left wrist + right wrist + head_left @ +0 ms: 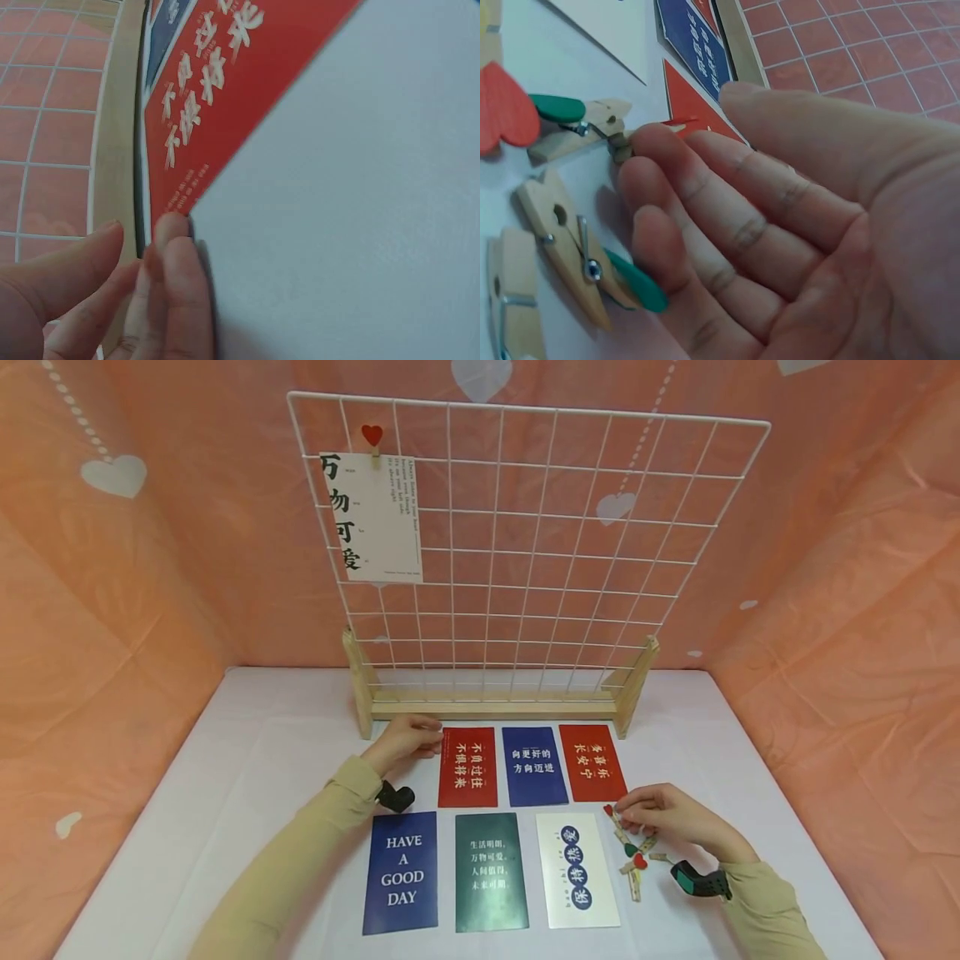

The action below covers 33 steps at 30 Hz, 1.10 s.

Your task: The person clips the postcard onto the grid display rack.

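My left hand (405, 743) reaches to the upper left corner of a red card (467, 768) with white characters. In the left wrist view a fingertip (174, 225) is right at that corner, and the thumb stands apart. Over a small pile of wooden clothespins (636, 883) is my right hand (671, 817), its fingers relaxed and the thumb held away. The right wrist view shows its fingertips beside a clothespin (559, 146), with another clothespin (559, 240) just below; green and red hearts decorate the pile.
Behind the cards a white wire grid (555, 560) stands in a wooden base (495, 708). A heart clothespin (372, 437) holds a white card (386, 527) on it. Blue (535, 766), red (592, 763), navy (401, 872), green (491, 872) and white cards (555, 860) lie in two rows.
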Tool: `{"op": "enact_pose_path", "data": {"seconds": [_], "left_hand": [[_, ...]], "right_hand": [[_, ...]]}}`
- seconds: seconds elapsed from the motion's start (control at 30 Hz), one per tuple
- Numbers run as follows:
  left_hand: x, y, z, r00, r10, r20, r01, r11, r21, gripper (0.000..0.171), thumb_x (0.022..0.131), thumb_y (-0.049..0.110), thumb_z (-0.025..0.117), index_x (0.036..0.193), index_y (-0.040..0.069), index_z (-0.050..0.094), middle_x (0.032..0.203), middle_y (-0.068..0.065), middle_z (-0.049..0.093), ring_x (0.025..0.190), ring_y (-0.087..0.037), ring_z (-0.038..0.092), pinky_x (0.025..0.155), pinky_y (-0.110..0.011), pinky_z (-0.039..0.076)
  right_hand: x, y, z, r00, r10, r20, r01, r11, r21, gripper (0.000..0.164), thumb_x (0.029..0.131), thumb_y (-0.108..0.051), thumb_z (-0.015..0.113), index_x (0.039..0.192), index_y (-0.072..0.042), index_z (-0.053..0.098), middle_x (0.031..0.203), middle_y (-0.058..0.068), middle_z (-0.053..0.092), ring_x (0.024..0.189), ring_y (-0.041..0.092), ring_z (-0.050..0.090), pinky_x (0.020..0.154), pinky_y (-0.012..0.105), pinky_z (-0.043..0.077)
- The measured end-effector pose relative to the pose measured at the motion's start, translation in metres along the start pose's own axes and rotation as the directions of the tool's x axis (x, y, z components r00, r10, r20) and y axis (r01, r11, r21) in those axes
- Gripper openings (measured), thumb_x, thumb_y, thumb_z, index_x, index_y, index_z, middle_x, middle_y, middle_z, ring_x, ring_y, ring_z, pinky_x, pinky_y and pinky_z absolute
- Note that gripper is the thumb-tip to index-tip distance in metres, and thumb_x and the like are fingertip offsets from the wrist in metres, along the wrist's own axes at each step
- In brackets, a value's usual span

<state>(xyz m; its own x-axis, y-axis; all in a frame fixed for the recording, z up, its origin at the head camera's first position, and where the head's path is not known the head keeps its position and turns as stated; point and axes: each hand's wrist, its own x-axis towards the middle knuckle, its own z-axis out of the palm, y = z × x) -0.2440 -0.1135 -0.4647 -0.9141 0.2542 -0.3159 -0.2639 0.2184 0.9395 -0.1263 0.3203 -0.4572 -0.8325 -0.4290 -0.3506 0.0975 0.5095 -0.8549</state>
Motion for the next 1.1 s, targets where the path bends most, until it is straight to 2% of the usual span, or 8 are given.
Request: {"op": "enact_pose_path", "data": {"seconds": [0.3,0.47,0.77,1.1], "left_hand": [[0.008,-0.006,0.003,0.998,-0.008,-0.062,0.006,0.999,-0.033,0.029,0.090,0.000,0.063,0.117,-0.013,0.060,0.080,-0.015,0.068,0.062,-0.014,0.065,0.062,-0.027,0.058],[0.011,-0.006,0.003,0.996,-0.003,-0.086,0.001,1.000,-0.030,0.028,0.089,-0.001,0.065,0.114,-0.012,0.062,0.078,-0.013,0.068,0.060,-0.012,0.065,0.060,-0.027,0.058],[0.014,-0.005,0.002,0.995,0.003,-0.098,-0.010,0.998,-0.065,0.027,0.085,-0.006,0.067,0.110,-0.015,0.063,0.081,-0.017,0.069,0.059,-0.013,0.065,0.059,-0.026,0.058],[0.016,-0.003,0.009,0.981,-0.011,-0.191,0.001,0.999,-0.049,0.022,0.080,-0.005,0.073,0.100,-0.013,0.067,0.074,-0.014,0.068,0.053,-0.012,0.062,0.056,-0.026,0.057]], "right_hand": [[0.001,-0.001,0.006,1.000,0.019,0.002,-0.019,1.000,0.000,0.028,0.094,-0.018,0.062,0.112,0.003,0.063,0.095,0.011,0.067,0.081,0.025,0.060,0.065,0.026,0.053],[0.002,-0.002,0.009,0.999,0.024,-0.023,-0.024,1.000,-0.003,0.029,0.093,-0.019,0.065,0.111,0.003,0.063,0.090,0.011,0.067,0.079,0.025,0.060,0.064,0.026,0.053],[0.005,-0.006,0.013,0.998,0.030,-0.056,-0.030,0.999,-0.010,0.029,0.090,-0.018,0.069,0.108,0.004,0.062,0.086,0.010,0.064,0.077,0.025,0.058,0.062,0.025,0.052],[0.012,-0.003,0.015,0.992,-0.003,-0.129,-0.005,0.998,-0.067,0.023,0.087,-0.014,0.071,0.099,0.002,0.060,0.074,0.009,0.058,0.067,0.020,0.054,0.054,0.023,0.047]]}}
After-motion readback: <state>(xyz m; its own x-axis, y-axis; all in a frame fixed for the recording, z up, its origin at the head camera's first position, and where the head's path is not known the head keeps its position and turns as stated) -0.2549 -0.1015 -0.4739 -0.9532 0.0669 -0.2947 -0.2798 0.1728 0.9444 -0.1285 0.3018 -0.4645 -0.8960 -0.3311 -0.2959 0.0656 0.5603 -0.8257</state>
